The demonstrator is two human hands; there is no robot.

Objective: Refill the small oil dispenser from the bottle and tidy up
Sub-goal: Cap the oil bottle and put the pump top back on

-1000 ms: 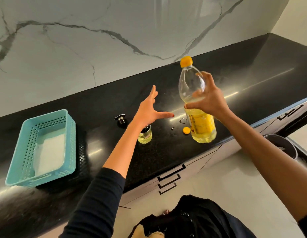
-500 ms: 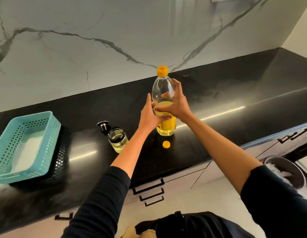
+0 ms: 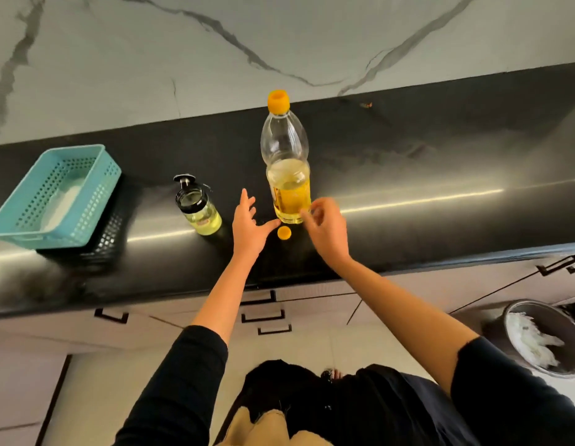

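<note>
A tall clear oil bottle (image 3: pixel 287 175) stands upright on the black counter (image 3: pixel 408 214), about half full of yellow oil, with an orange piece on its neck. A small orange cap (image 3: pixel 284 233) lies on the counter just in front of it. Left of it stands the small glass dispenser (image 3: pixel 199 210) with yellow oil in it and no top on; its black pump lid (image 3: pixel 184 181) lies just behind. My left hand (image 3: pixel 247 230) is spread flat on the counter beside the cap. My right hand (image 3: pixel 328 226) hovers by the bottle's base with fingers loose, holding nothing.
A turquoise perforated basket (image 3: pixel 54 201) sits at the counter's left on a black one. The marble wall (image 3: pixel 279 43) runs behind. Drawers with black handles (image 3: pixel 263 313) are below the counter edge. A bin (image 3: pixel 543 339) with white waste stands on the floor at the right.
Both hands have let go of the bottle, which now stands farther back on the counter. The hands have dropped down toward the loose orange cap.
</note>
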